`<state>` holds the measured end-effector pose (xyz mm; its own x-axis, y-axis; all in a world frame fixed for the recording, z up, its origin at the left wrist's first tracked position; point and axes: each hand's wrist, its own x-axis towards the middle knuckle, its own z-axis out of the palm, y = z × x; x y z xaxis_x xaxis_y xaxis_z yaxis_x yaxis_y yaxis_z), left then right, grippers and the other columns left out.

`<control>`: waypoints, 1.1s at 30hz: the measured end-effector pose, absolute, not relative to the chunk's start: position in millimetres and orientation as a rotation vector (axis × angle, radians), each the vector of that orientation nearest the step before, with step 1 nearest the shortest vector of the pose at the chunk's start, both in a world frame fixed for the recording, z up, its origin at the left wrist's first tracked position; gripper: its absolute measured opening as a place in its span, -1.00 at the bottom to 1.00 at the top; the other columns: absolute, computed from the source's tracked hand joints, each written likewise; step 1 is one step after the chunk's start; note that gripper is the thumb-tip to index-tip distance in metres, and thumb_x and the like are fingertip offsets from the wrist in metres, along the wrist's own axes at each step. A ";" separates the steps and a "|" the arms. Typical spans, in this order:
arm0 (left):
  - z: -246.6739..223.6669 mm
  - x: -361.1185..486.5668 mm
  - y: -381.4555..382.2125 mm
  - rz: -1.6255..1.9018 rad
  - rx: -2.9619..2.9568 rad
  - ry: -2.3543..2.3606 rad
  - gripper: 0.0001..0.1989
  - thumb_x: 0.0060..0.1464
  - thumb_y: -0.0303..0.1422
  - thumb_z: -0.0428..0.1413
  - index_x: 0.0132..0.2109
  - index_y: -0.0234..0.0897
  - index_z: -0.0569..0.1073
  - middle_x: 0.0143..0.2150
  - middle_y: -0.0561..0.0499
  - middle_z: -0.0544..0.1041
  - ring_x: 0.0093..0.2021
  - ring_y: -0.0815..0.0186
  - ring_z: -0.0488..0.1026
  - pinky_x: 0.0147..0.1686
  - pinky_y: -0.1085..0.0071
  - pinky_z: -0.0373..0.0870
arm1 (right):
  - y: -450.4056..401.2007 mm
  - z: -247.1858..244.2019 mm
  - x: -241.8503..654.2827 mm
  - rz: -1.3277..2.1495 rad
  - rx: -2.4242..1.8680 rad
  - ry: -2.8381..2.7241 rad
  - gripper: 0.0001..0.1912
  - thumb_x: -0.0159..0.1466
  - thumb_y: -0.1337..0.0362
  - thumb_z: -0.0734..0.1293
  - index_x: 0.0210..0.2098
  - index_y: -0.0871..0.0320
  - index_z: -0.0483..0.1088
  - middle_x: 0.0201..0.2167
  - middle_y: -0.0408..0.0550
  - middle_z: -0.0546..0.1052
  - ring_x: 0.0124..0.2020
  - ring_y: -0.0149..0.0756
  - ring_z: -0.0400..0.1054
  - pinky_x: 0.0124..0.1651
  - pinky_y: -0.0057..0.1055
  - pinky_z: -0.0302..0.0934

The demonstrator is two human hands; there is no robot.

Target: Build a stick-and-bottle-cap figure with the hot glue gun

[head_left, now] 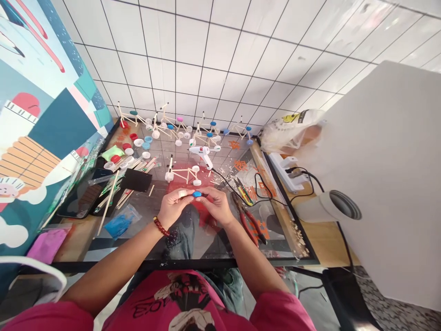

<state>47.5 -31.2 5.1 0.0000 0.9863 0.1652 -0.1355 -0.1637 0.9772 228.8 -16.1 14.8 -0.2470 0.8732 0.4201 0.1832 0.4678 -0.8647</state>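
Here, blue lump (pixel 196 194), between left grip (pixel 174 206) and right grip (pixel 217 206)

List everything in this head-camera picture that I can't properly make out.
- Blue piece, underside and ends: head view, covered by the left hand and right hand.
- Plastic bag, contents: head view, obscured by creased plastic.
- White curved bar: head view, cut off by the left edge.
- Pale scraps, material: head view, too small.
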 end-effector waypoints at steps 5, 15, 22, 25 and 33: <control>0.5 46.7 -31.7 1.420 1.281 0.975 -0.76 0.05 -0.21 0.34 -0.15 -0.21 0.69 -0.19 -0.05 0.70 -0.27 0.24 0.65 -0.23 0.33 0.65 | -16.1 12.6 229.8 0.840 -0.858 -1.752 -0.78 0.29 0.09 0.45 -0.12 0.03 0.61 -0.22 -0.06 0.68 -0.20 -0.27 0.55 -0.04 -0.32 0.42; 8.3 43.2 -37.1 1.352 1.285 1.073 -0.66 0.09 -0.16 0.30 -0.04 -0.22 0.66 -0.14 -0.09 0.70 -0.26 0.21 0.65 -0.16 0.29 0.62 | -16.0 15.2 232.1 0.830 -0.882 -1.757 -0.76 0.29 0.07 0.45 -0.14 0.05 0.60 -0.24 -0.02 0.68 -0.22 -0.25 0.55 -0.07 -0.30 0.43; 19.4 47.8 -39.7 1.122 1.052 1.027 -0.56 0.00 0.00 0.32 -0.17 -0.30 0.67 -0.33 -0.06 0.67 -0.34 0.22 0.60 -0.26 0.33 0.56 | -15.3 12.2 235.9 0.762 -0.926 -1.695 -0.80 0.26 0.14 0.49 -0.14 0.02 0.61 -0.24 -0.03 0.66 -0.22 -0.26 0.53 -0.11 -0.30 0.44; 18.2 49.8 -39.4 1.138 1.008 1.036 -0.54 -0.05 -0.02 0.34 -0.13 -0.30 0.67 -0.33 -0.05 0.67 -0.35 0.25 0.58 -0.27 0.34 0.54 | -15.7 11.7 235.5 0.768 -0.896 -1.726 -0.81 0.26 0.18 0.49 -0.13 0.02 0.61 -0.22 -0.03 0.64 -0.22 -0.28 0.52 -0.12 -0.32 0.44; 18.2 50.3 -38.5 1.172 1.111 1.112 -0.64 -0.03 -0.10 0.34 -0.20 -0.29 0.69 -0.32 -0.08 0.68 -0.34 0.23 0.58 -0.26 0.34 0.54 | -16.7 9.0 231.9 0.779 -0.872 -1.774 -0.80 0.24 0.17 0.50 -0.15 0.05 0.62 -0.25 -0.02 0.63 -0.26 -0.30 0.51 -0.15 -0.34 0.44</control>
<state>50.3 -38.5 18.2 0.0626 0.9964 -0.0569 -0.1091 0.0635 0.9920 231.9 -16.7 9.0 -0.2689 0.8348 0.4804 0.2107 0.5377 -0.8164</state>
